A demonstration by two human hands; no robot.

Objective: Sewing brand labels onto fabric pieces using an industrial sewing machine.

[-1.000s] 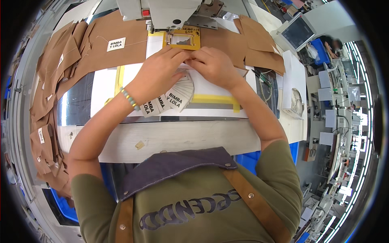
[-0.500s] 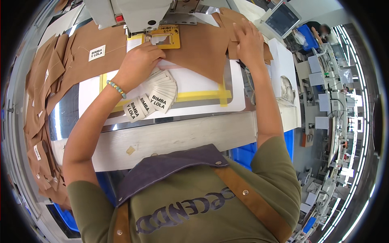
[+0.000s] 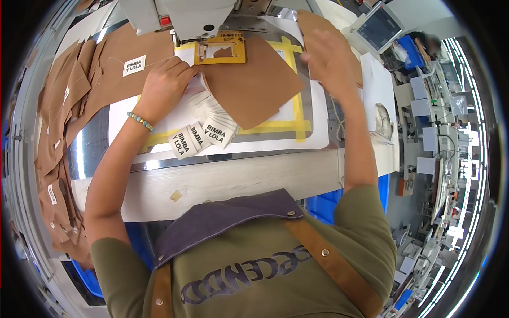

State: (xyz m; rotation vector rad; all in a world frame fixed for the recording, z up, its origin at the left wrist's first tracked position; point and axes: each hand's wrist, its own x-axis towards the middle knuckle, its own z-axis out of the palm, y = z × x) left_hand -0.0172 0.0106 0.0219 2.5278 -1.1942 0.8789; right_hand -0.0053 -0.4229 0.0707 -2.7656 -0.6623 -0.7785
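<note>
In the head view, the left hand [image 3: 168, 87] curls with fingertips and thumb drawn close together at the left edge of a brown leather-like panel [image 3: 260, 87]; whether they pinch anything cannot be told. The panel is smooth, matte and straight-edged, lying askew with one corner toward the person and its far part beneath a flat yellow rectangular frame [image 3: 241, 53] under the sewing machine [image 3: 196, 16]. The right hand [image 3: 333, 61], motion-blurred, is open with fingers extended, over or against a brown panel stack [image 3: 313, 21]. Near the left wrist, with its round-beaded bracelet [image 3: 140, 121], thin off-white rectangular labels [image 3: 220, 130] fan out, overlapping. They rest on a white sheet [image 3: 318, 132] crossed by yellow tape [image 3: 300, 127], above the pale wood-grain counter [image 3: 238, 180]. Limp brown pieces [image 3: 69, 106] heap in folds at left.
</note>
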